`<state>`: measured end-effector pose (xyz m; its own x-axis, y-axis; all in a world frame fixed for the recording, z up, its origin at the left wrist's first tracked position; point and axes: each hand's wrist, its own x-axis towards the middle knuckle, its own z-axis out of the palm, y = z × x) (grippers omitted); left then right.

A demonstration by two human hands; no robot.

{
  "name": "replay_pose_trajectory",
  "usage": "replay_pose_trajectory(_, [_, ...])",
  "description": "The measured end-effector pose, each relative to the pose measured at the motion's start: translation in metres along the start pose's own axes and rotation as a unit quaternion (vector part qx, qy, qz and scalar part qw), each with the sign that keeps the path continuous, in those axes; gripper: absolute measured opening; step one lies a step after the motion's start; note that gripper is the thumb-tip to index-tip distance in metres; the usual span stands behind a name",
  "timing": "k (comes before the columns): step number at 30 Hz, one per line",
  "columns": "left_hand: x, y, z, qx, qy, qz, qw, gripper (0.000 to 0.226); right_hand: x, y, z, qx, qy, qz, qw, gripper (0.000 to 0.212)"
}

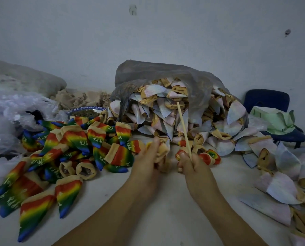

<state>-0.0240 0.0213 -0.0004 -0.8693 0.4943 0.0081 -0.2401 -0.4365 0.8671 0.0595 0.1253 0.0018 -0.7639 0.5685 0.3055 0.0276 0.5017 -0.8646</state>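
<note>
Cloth cone (161, 154): soft, limp, best held at the cuff

It sat bunched in the left hand (146, 161), fingers curled round its tan cuff, near the middle of the white table (166, 215). It looked light and floppy, so the thicker cuff seemed the surest hold. The right hand (190, 166) gripped a thin stick (183, 128), tip pointing far. Rainbow cones (73, 144) lay left; a grey bag (166, 75) spilled pale cones (235, 112) beyond

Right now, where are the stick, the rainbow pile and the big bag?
stick (183, 128), head view, middle of its shaft.
rainbow pile (75, 139), head view, a piece in its middle.
big bag (148, 71), head view, its grey plastic top.
</note>
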Motion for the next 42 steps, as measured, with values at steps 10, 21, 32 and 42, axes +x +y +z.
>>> replay_pose_trajectory(10, [0.014,0.021,-0.023,-0.306,0.02,-0.059,0.95,0.02,-0.014,-0.005,-0.01,-0.116,-0.157,-0.021,0.981,0.039])
replay_pose_trajectory(21, [0.02,0.022,-0.03,-0.268,0.047,-0.059,0.96,0.053,-0.008,0.004,-0.017,-0.257,-0.147,-0.045,0.954,0.048])
replay_pose_trajectory(32, [0.014,0.009,-0.015,-0.148,0.038,-0.032,0.988,0.038,-0.012,0.001,-0.002,-0.266,-0.121,-0.056,0.955,0.04])
replay_pose_trajectory(42, [0.013,0.005,-0.013,-0.13,0.01,-0.029,0.991,0.032,-0.017,0.003,0.015,-0.223,-0.099,-0.055,0.968,0.032])
